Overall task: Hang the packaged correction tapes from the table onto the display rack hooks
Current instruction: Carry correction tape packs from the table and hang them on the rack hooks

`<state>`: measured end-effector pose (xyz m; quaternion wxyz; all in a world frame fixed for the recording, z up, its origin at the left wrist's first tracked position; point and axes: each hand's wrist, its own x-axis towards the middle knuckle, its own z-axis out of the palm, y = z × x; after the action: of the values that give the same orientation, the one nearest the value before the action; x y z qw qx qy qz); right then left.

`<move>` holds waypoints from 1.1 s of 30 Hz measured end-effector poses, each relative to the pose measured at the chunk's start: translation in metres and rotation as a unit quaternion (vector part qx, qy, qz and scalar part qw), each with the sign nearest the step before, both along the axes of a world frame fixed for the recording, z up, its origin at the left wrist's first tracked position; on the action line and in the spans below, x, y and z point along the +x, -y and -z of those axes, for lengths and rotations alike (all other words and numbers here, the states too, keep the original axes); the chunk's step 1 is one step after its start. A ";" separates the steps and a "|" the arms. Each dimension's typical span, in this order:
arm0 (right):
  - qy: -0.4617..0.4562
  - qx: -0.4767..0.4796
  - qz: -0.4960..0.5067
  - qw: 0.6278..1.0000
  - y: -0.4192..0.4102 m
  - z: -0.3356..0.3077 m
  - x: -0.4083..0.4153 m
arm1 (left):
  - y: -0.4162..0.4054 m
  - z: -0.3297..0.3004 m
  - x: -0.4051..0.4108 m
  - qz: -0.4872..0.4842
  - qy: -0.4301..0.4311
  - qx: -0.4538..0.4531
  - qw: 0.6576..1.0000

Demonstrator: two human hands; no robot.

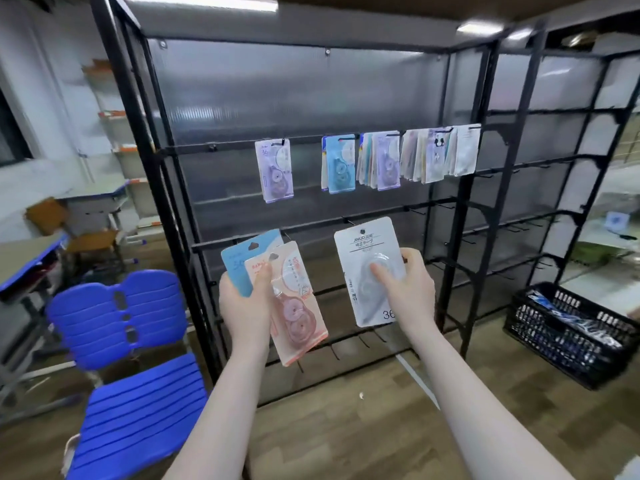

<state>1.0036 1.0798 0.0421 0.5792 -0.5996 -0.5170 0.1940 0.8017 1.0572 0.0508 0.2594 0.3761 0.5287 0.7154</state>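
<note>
White correction-tape pack (pixel 370 271) upright, hang-hole topmost, right hand (pixel 408 289) grip

White pack (pixel 370 271) upright; pink (pixel 294 303), blue (pixel 242 263) fanned

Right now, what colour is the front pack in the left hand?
Peach-pink front pack, overlapping a blue pack behind it in the left hand; head view.

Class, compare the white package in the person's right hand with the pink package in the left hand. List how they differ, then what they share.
The white package is held alone in the right hand; the pink package sits in the left hand in front of a blue package.
The white package stands nearly upright; the pink package tilts, its top leaning left.
The white package is held higher than the pink one.
Both have a hang hole at the top and neither is on a hook yet.
</note>
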 end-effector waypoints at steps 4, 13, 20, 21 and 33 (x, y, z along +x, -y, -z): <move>0.004 0.025 0.009 1.000 -0.078 -0.024 0.010 | -0.078 -0.018 0.006 0.000 0.013 0.015 1.000; -0.012 0.077 -0.018 0.997 -0.217 -0.065 0.043 | -0.191 -0.041 0.041 -0.043 0.011 0.049 0.998; -0.039 0.113 -0.088 0.989 -0.303 -0.088 0.078 | -0.260 -0.050 0.083 -0.089 0.002 0.065 0.994; -0.042 0.117 -0.099 0.987 -0.312 -0.091 0.081 | -0.269 -0.050 0.087 -0.097 -0.001 0.066 0.993; -0.076 0.156 -0.214 0.961 -0.355 -0.088 0.079 | -0.313 -0.046 0.102 -0.139 0.042 0.069 0.987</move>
<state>1.0822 1.4346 0.1298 0.6480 -0.3612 -0.6115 0.2750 0.9035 1.3700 0.0969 0.1532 0.2858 0.5135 0.7944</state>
